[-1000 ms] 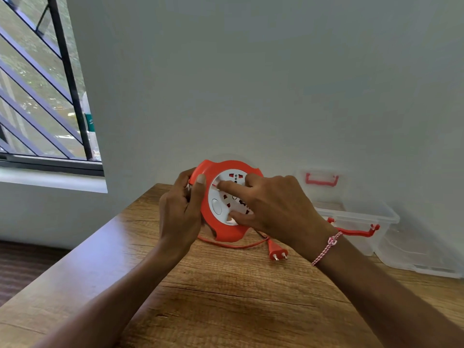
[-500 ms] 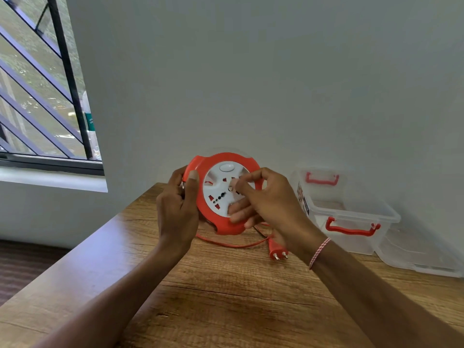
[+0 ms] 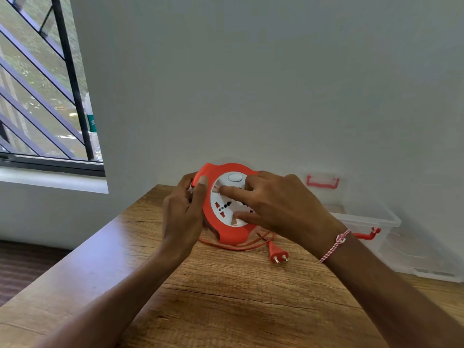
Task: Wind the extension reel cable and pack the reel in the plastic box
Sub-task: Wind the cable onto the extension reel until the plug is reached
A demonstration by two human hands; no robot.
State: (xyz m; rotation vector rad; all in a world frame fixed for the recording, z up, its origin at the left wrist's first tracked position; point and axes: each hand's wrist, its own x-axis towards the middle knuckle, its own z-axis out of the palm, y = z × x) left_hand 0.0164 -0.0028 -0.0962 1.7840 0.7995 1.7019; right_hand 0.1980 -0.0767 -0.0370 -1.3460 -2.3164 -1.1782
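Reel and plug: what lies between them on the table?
In the head view, only loose cable loops on the table between reel and plug.

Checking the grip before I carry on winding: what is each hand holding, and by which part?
The left hand grips the extension reel by its orange rim, left side. The right hand presses on the white socket face. The plug lies unheld.
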